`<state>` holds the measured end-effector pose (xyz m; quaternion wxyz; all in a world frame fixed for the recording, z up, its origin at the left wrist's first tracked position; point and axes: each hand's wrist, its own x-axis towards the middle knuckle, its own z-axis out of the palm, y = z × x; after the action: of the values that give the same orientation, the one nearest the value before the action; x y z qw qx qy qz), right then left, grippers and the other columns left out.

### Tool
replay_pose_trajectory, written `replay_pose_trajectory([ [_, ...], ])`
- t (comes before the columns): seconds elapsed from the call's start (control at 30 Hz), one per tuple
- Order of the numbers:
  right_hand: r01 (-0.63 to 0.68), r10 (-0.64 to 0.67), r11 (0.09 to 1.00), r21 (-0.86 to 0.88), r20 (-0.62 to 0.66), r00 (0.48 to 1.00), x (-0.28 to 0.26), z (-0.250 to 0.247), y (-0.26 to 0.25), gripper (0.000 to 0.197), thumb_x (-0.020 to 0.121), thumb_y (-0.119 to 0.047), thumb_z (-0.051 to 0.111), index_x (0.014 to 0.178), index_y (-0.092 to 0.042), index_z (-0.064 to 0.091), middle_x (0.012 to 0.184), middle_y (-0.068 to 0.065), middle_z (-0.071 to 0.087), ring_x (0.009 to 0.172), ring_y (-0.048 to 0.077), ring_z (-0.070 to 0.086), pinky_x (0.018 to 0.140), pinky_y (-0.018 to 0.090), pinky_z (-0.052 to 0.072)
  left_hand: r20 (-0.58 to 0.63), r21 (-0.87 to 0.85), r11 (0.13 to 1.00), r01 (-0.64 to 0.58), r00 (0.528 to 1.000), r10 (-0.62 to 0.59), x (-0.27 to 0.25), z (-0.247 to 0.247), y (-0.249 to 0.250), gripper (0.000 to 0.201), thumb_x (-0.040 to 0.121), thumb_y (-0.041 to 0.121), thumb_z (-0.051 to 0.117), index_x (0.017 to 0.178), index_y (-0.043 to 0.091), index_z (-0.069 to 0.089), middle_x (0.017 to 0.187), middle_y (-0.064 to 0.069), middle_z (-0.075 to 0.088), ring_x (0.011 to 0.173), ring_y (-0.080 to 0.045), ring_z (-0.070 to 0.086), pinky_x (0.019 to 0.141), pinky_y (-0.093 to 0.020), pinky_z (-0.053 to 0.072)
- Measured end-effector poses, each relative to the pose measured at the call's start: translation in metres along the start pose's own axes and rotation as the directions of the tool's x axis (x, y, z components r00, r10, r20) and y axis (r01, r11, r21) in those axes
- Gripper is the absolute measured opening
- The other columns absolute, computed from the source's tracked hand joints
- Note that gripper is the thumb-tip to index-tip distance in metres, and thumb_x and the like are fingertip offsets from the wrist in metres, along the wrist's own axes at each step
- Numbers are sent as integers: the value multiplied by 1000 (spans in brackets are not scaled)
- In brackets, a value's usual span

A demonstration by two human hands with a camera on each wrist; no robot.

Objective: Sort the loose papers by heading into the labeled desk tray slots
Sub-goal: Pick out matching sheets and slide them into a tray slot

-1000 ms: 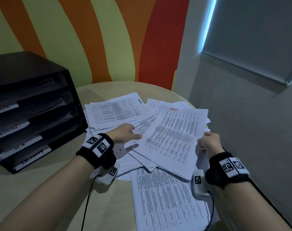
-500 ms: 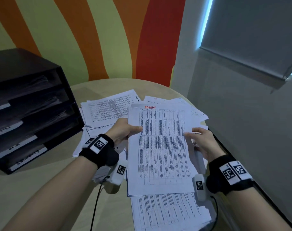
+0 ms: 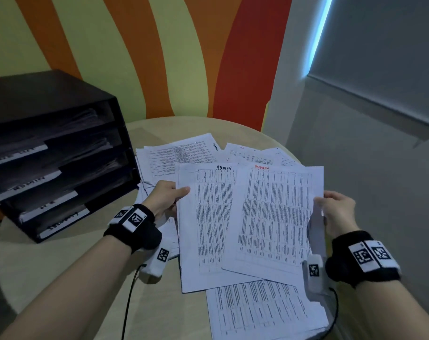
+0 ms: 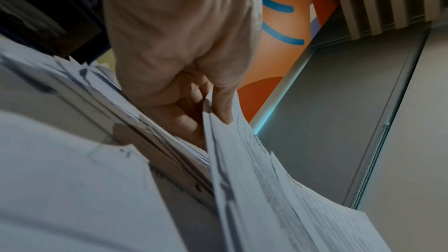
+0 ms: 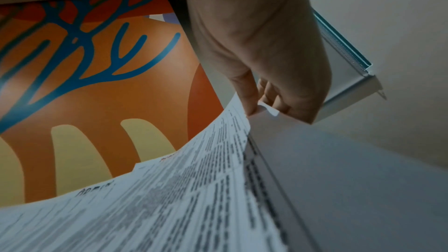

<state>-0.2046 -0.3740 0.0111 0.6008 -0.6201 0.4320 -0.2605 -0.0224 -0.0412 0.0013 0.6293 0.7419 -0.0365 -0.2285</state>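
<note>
My left hand (image 3: 170, 196) pinches the left edge of a printed sheet headed ADMIN in black (image 3: 208, 229), thumb on top (image 4: 223, 108). My right hand (image 3: 336, 207) pinches the right edge of a second sheet headed ADMIN in red (image 3: 274, 217), which overlaps the first; the pinch shows in the right wrist view (image 5: 254, 106). Both sheets are lifted above the loose paper pile (image 3: 179, 155) on the round table (image 3: 61, 266). The black desk tray (image 3: 61, 153) stands at the left with several labelled slots holding papers, one label reading ADMIN (image 3: 29, 185).
More printed sheets (image 3: 262, 312) lie near the table's front right edge under my right wrist. A striped orange, yellow and red wall rises behind the table. A grey wall and a window blind (image 3: 380, 57) close in on the right.
The single sheet I held in both hands has parted into two ADMIN sheets, the red-headed one shifted right with my right hand. The left hand keeps the black-headed one.
</note>
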Motion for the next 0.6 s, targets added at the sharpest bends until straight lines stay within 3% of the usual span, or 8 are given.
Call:
replay_pose_trajectory([
  [0.1, -5, 5, 1000, 12, 21, 1000, -1, 3, 3, 24, 82, 12, 57, 71, -8, 63, 83, 13, 66, 72, 25, 60, 61, 32, 45, -11, 10, 1000, -14, 1000, 14, 4, -12, -5, 37, 83, 14, 76, 71, 15, 41, 71, -8, 34, 53, -21, 35, 44, -28, 34],
  [0.2, -25, 24, 1000, 3, 88, 996, -4, 9, 6, 23, 82, 9, 60, 68, -9, 55, 79, 11, 58, 70, 22, 51, 56, 29, 35, -7, -12, 1000, -25, 1000, 25, 2, -15, -2, 37, 76, 17, 82, 72, 14, 46, 79, -8, 38, 63, -28, 33, 48, -31, 37],
  [0.3, -36, 35, 999, -1, 148, 988, -8, 18, 6, 20, 79, 4, 65, 76, -11, 52, 77, 8, 46, 71, 21, 40, 58, 27, 27, -22, -11, 998, -69, 997, 69, -1, -17, 2, 57, 76, 16, 83, 60, 19, 28, 67, -7, 26, 58, -25, 33, 48, -30, 37],
  [0.37, -55, 53, 998, 6, 223, 973, -10, 26, 4, 28, 79, -1, 69, 72, -14, 45, 73, 7, 35, 68, 20, 33, 60, 29, 22, 22, 13, 995, -97, 995, 97, -6, -17, 6, 51, 68, 32, 87, 63, 16, 39, 67, -7, 35, 59, -22, 39, 54, -31, 35],
  [0.47, -79, 73, 997, 6, 314, 947, -20, 40, -2, 42, 89, -1, 63, 62, -16, 35, 58, 1, 32, 51, 16, 28, 51, 26, 22, 57, 22, 987, -159, 986, 158, 0, -18, 0, 68, 47, 61, 88, 76, 11, 52, 82, -8, 47, 73, -25, 45, 69, -36, 36],
  [0.53, -92, 84, 996, 6, 353, 932, -30, 50, -7, 39, 90, -1, 61, 62, -13, 38, 49, -2, 40, 38, 10, 37, 41, 22, 30, 57, 15, 983, -181, 982, 180, 0, -16, -2, 72, 49, 68, 84, 75, 10, 52, 83, -8, 47, 75, -25, 44, 71, -38, 36],
  [0.6, -92, 84, 996, 4, 358, 930, -35, 57, -9, 37, 89, 3, 62, 62, -11, 41, 45, -2, 45, 30, 5, 41, 35, 17, 33, 59, -11, 986, -164, 985, 164, -11, -11, 5, 70, 64, 69, 74, 79, 2, 60, 83, -13, 59, 77, -29, 50, 72, -43, 42],
])
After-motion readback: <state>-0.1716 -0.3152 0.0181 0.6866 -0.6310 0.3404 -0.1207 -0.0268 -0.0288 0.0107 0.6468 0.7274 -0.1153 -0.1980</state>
